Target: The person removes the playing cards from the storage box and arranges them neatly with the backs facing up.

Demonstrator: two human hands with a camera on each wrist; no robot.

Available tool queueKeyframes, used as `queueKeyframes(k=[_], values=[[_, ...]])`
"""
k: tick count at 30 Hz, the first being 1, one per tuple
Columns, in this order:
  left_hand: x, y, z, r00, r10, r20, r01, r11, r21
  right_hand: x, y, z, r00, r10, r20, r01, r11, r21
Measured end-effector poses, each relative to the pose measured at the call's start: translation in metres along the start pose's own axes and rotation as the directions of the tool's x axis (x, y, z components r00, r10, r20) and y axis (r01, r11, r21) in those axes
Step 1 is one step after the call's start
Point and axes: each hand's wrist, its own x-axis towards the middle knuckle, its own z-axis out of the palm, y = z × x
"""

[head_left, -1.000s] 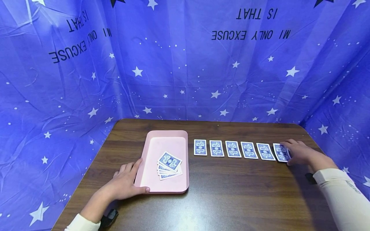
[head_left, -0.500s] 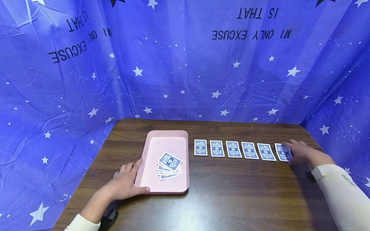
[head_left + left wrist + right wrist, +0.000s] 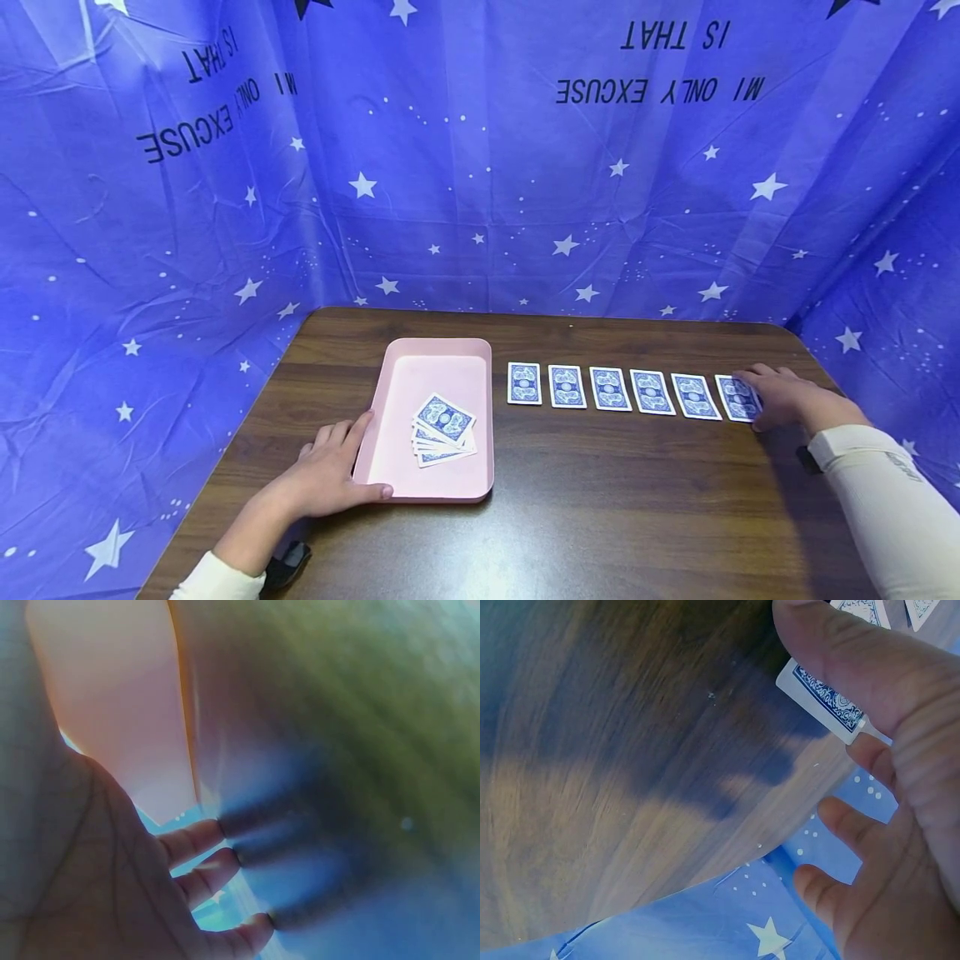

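A pink tray [image 3: 454,348] stands on the left part of the table, holding a fanned pile of playing cards [image 3: 445,417], backs up. My left hand [image 3: 326,471] rests against its near left corner, thumb along the front rim and index finger at the left side; the left wrist view has the other fingers spread over the table. Several blue-backed playing cards [image 3: 608,389] lie in a row to the right of the tray. At the row's right end, my right hand [image 3: 795,402] pinches the last playing card [image 3: 735,398] between thumb and finger, partly covering it.
The brown wooden table [image 3: 600,517] has rounded far corners. A blue star-printed curtain [image 3: 480,167] surrounds it at the back and both sides, close to the table's edges.
The rightmost playing card, under my right hand, has shifted slightly right, widening its gap to the neighbouring card. The left hand and tray hold still; the view has shifted slightly.
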Motion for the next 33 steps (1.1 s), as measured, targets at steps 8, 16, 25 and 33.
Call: queueKeyframes(k=[8, 16, 25, 33], values=[[-0.001, 0.001, 0.000, 1.000, -0.006, -0.001, 0.006, 1.000, -0.004, -0.001, -0.004, -0.003, 1.000, -0.013, 0.007, 0.013, 1.000, -0.029], [0.000, 0.000, 0.002, 1.000, -0.005, -0.002, 0.005, 1.000, -0.007, -0.003, -0.006, -0.004, 0.999, -0.034, -0.007, 0.034, 0.999, -0.033], [0.001, -0.001, 0.003, 1.000, 0.004, -0.005, -0.004, 1.000, 0.001, -0.003, -0.002, 0.001, 0.998, -0.045, -0.039, 0.043, 0.997, -0.059], [0.001, -0.001, 0.002, 1.000, 0.000, -0.001, 0.000, 1.000, -0.002, 0.008, -0.026, -0.012, 0.984, -0.136, -0.118, 0.121, 0.984, -0.128]])
